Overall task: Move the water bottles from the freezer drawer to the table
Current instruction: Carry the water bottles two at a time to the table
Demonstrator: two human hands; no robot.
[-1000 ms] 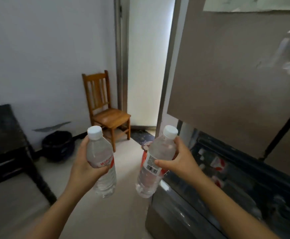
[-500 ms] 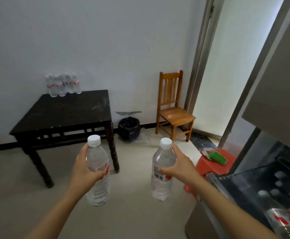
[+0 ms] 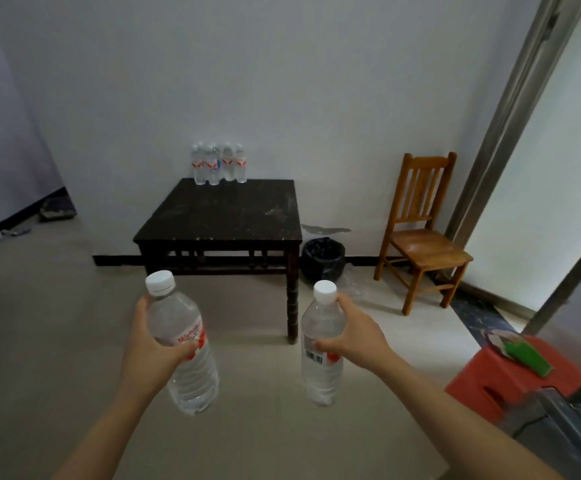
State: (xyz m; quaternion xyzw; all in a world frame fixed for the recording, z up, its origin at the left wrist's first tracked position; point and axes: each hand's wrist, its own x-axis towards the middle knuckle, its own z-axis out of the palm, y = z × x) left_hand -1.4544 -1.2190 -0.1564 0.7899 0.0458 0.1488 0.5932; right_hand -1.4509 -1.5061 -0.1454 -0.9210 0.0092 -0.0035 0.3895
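Observation:
My left hand [image 3: 150, 344] grips a clear water bottle [image 3: 183, 355] with a white cap and red label, held upright over the floor. My right hand [image 3: 355, 336] grips a second water bottle [image 3: 320, 358] of the same kind, barcode facing me. Ahead stands a dark wooden table [image 3: 223, 216] against the white wall. Several water bottles [image 3: 219, 164] stand in a row at its far edge. The corner of the open freezer drawer [image 3: 566, 427] shows at the bottom right.
A wooden chair [image 3: 420, 233] stands right of the table, with a black bin [image 3: 323, 259] between them. A red plastic stool [image 3: 510, 372] carrying a green object [image 3: 528, 356] sits by the freezer. A doorway opens at the right. Beige floor lies between me and the table.
The view has swung left, away from the freezer; the table now sits centred ahead. Both hands still hold their bottles in front of me.

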